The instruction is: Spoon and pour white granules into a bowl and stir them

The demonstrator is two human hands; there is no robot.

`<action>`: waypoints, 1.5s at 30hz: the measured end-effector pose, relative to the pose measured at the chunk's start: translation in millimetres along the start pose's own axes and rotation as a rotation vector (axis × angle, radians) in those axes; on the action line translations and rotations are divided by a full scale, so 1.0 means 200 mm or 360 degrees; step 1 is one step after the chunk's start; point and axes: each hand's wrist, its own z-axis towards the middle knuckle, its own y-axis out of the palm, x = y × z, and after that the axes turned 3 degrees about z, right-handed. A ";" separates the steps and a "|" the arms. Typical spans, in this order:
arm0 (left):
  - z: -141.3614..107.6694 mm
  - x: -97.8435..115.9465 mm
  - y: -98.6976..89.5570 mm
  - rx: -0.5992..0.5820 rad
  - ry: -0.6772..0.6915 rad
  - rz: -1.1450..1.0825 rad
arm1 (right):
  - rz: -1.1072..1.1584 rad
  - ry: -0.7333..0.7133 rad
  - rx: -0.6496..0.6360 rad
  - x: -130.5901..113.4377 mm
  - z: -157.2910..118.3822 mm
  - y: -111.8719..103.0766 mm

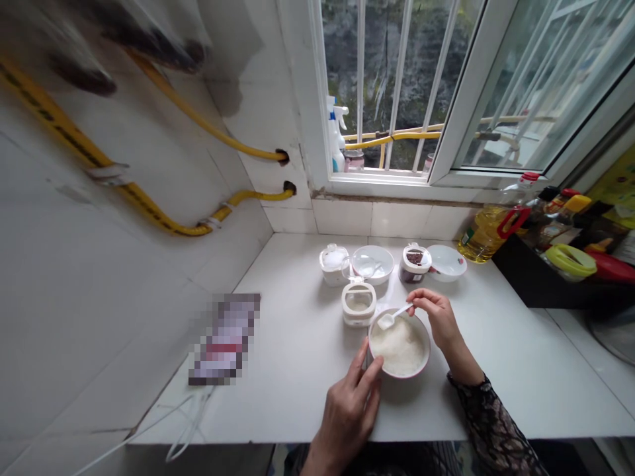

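Note:
A white bowl [403,350] holding pale, whitish powder or grains stands near the counter's front. My right hand [436,317] pinches the handle of a small white spoon [387,320], whose scoop is over the bowl's upper left part. Against the bowl's left rim rests my left hand [351,396], its thumb and index finger apart at the edge. Just behind the bowl is a square clear-lidded container [358,304]. Farther back stand an opened white container [334,264] with white contents, a white bowl [373,264], a jar of dark red contents [415,263] and another white bowl [447,262].
An oil bottle [489,228] and a black box [526,274] full of condiments stand at the right. A pixelated object [225,340] and a white cable [186,423] lie at the left. Behind the counter are a tiled wall and a barred window.

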 end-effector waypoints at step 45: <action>0.00 0.00 0.00 -0.0002 0.0029 0.0054 | -0.0848 -0.0710 -0.0071 0.01 -0.04 0.00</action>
